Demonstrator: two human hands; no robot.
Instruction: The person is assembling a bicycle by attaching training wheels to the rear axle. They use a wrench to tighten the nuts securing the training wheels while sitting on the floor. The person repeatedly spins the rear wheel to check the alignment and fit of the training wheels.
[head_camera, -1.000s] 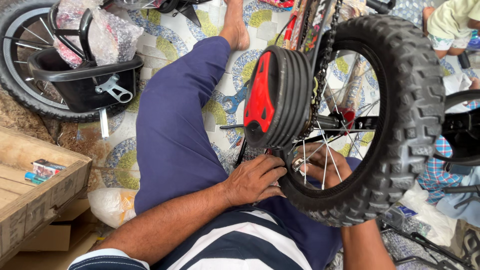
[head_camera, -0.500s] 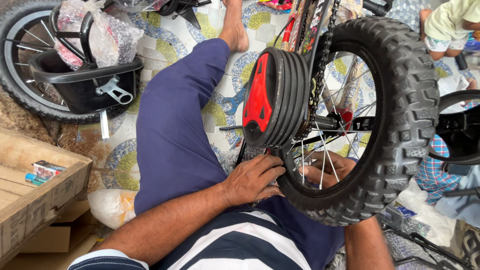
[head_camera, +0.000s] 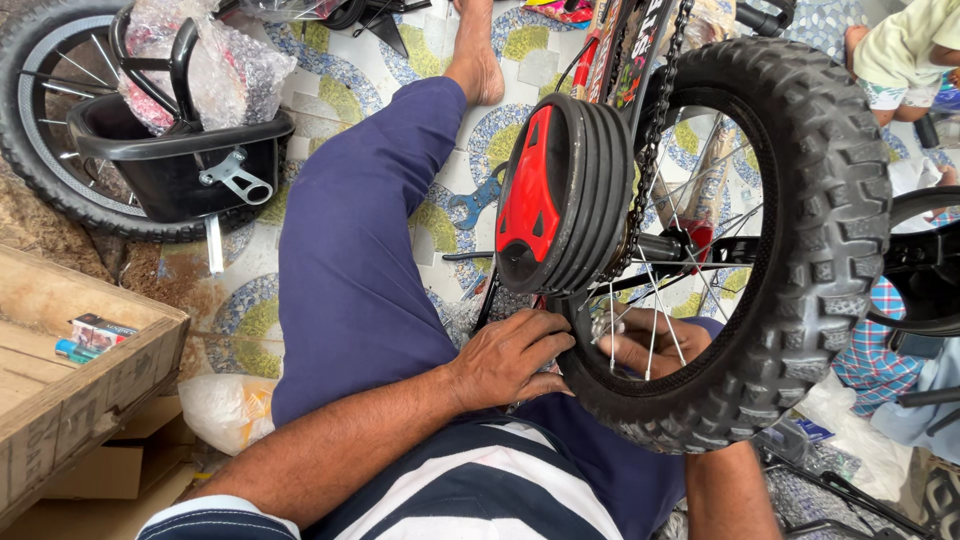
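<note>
Soft, even daylight fills the scene, leaving only faint shadows. Focus is sharp throughout. Wide-angle distortion bends the wooden crate (head_camera: 80, 400) at the left edge.

right hand (head_camera: 650, 345) sitting behind spokes (head_camera: 655, 300) and knobby tyre (head_camera: 800, 250), fingertips hiding near hub, grip impossible to tell. left hand (head_camera: 505, 355) fingertips disappearing under red-and-black training wheel (head_camera: 560, 195) at 6 o'clock. second wheel (head_camera: 40, 130) running off frame at 10 o'clock. small boxes (head_camera: 90, 335) in wooden crate (head_camera: 110, 385) too small for reading. seated person (head_camera: 910, 50) getting cropped at 2 o'clock.
</note>
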